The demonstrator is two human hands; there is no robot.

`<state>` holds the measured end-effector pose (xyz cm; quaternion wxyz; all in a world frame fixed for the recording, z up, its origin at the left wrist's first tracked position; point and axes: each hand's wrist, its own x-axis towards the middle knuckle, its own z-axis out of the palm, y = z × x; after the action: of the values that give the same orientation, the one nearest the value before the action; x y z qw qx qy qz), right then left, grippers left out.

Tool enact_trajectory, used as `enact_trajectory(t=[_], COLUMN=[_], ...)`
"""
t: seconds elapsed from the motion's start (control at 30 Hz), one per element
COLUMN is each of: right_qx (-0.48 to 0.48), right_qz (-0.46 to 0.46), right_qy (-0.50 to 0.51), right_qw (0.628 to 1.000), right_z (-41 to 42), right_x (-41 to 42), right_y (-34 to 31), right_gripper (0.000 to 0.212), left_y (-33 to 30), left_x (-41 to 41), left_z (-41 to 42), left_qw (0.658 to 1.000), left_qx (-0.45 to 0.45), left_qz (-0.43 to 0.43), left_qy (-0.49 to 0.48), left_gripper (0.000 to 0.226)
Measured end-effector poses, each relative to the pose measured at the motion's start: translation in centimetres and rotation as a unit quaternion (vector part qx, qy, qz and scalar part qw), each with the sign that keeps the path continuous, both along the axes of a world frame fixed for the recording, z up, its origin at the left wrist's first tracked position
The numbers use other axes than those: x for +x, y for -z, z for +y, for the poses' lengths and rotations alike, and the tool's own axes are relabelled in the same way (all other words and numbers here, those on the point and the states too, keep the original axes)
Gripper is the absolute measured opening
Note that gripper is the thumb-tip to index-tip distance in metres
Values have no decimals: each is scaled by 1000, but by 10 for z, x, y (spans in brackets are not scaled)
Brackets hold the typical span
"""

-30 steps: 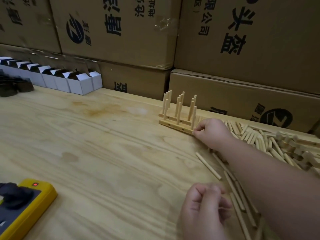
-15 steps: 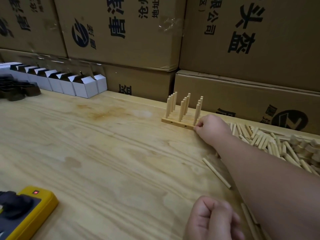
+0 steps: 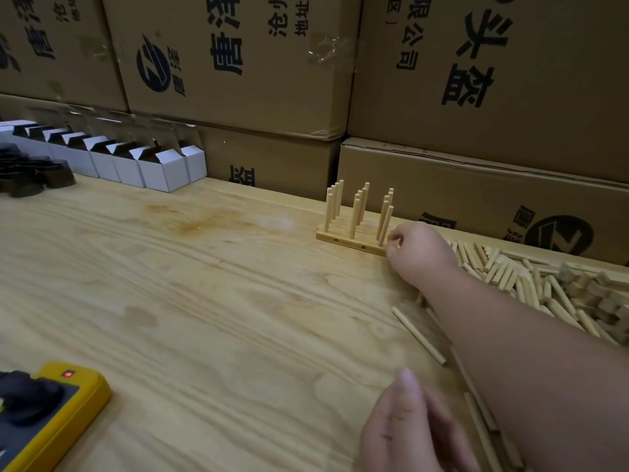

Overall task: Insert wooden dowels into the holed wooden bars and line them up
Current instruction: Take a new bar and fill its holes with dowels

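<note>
The right hand (image 3: 417, 248) reaches far across the surface (image 3: 204, 301), its fingers curled in at the near right end of the front bar (image 3: 350, 243). The fingertips touch or pinch that end — most likely to nudge the bar square against the ones behind it, so the set reads as one tidy block. Whether the fingers truly clamp the wood or only press on it cannot be told from this angle.

That front bar lies flat with three dowels (image 3: 355, 216) standing upright in it. Behind it more bars sit touching, each with its own upright pegs, so the pegs form rows running back toward the cardboard boxes (image 3: 238, 63). Parked close to the boxes, the finished pieces seem meant to stay out of the working area.

The left hand (image 3: 412, 427) rests low near the front edge, fingers fairly straight and close together, gripping nothing that can be seen — it looks idle, waiting for the next piece.

To the right, under and beyond the reaching forearm, loose sticks (image 3: 510, 270) lie heaped within easy reach, and a single stick (image 3: 418, 335) lies apart. At far left stand small white cartons (image 3: 136, 165); a yellow device (image 3: 51, 413) sits at the near left corner.
</note>
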<state>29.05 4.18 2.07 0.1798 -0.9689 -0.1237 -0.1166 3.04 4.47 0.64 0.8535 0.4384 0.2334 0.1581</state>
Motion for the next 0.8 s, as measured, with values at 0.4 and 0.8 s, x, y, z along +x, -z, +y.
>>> enact_trajectory(t=[0.4,0.8], right_qx=[229,128], right_qz=[-45,-68], right_qy=[-45,142], right_qw=[971,979], right_z=[-121,-221], right_x=[-208,-300], right_y=[-15,-1], right_gripper=[27,23], left_y=[7,5], left_x=[-13,-27], left_z=[-12,-19], left_qw=[990,949], left_qx=[19,275], left_qz=[-110,-106], left_qy=[84,112], left_gripper=[36,30])
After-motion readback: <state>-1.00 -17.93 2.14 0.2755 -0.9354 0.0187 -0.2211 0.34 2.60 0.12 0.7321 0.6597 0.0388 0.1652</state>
